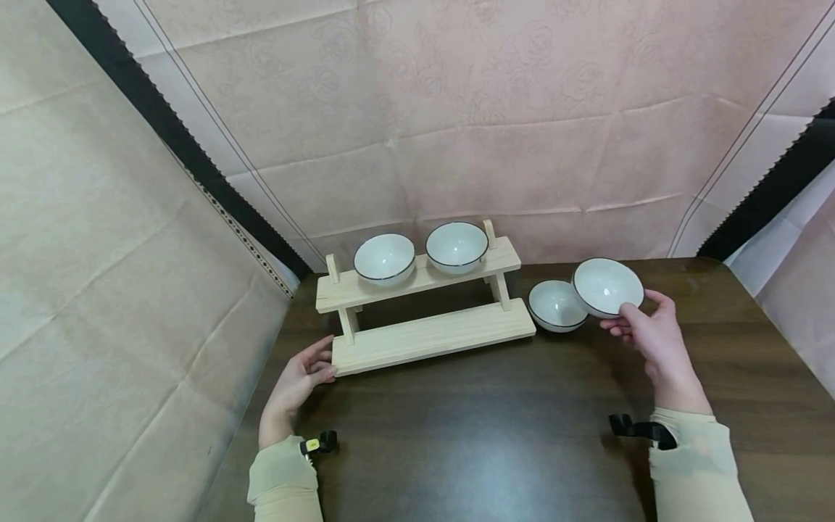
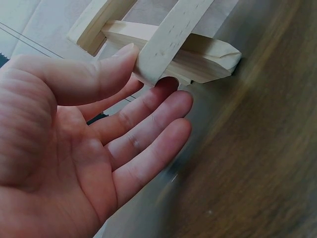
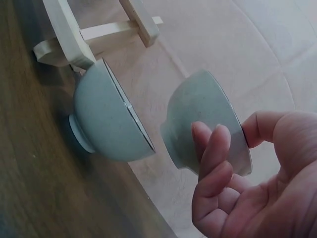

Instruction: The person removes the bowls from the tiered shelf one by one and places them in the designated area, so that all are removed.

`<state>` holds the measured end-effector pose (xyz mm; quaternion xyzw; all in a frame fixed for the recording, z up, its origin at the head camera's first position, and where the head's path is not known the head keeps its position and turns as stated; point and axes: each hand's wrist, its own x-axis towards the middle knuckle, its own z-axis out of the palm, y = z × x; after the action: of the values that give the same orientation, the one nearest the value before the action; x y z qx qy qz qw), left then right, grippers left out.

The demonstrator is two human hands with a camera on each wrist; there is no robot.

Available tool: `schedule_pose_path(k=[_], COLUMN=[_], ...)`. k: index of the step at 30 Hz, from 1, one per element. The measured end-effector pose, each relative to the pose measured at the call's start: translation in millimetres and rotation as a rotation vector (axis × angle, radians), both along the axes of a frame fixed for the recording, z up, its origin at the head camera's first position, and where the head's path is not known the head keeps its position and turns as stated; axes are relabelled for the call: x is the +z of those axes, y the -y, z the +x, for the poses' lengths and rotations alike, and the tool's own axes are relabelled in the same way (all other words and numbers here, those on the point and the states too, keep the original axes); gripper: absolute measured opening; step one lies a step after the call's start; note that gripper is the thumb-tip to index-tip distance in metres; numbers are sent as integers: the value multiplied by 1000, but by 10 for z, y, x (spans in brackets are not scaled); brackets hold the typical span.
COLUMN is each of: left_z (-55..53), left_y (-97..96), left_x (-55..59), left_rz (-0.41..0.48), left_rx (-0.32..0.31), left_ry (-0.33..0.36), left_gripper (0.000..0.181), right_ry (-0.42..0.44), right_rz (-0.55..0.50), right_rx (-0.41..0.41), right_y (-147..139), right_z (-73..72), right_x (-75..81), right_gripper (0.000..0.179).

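A white bowl (image 1: 607, 286) with a dark rim is pinched by my right hand (image 1: 652, 337), thumb over the rim and fingers along its outside. In the right wrist view this bowl (image 3: 205, 116) is lifted, with its foot beside the rim of a second bowl (image 3: 106, 114). That second bowl (image 1: 557, 304) stands on the table by the rack's right end. My left hand (image 1: 303, 377) grips the left end of the lower board of a two-tier wooden rack (image 1: 430, 339). The left wrist view shows the thumb (image 2: 109, 72) against the board's end.
Two more bowls, a left one (image 1: 385, 259) and a right one (image 1: 457, 246), sit on the rack's upper board between its end pegs. The dark wooden table (image 1: 470, 435) ends at the back against a pale patterned cloth (image 1: 496, 167).
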<state>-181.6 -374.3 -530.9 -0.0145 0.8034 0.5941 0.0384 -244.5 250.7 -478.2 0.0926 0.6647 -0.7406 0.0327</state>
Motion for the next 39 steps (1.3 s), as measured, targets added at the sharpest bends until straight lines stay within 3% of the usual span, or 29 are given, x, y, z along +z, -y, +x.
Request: schedule_pose_path(k=[12, 23, 32, 39], left_z=[1, -6, 6, 2], left_y=[7, 13, 7, 13], left_x=[2, -10, 1, -4], left_rz=[5, 17, 18, 20], left_rx=[2, -15, -13, -16], left_ry=[5, -11, -7, -9], left_gripper=[71, 70, 70, 70], right_ry=[18, -7, 18, 45], right_rz=[-33, -44, -46, 4], right_rx=[-1, -69, -129, -127], right_y=[-143, -218, -248, -279], right_z=[-14, -11, -34, -61], right_x=[-67, -104, -199, -276], right_gripper=[67, 63, 65, 76])
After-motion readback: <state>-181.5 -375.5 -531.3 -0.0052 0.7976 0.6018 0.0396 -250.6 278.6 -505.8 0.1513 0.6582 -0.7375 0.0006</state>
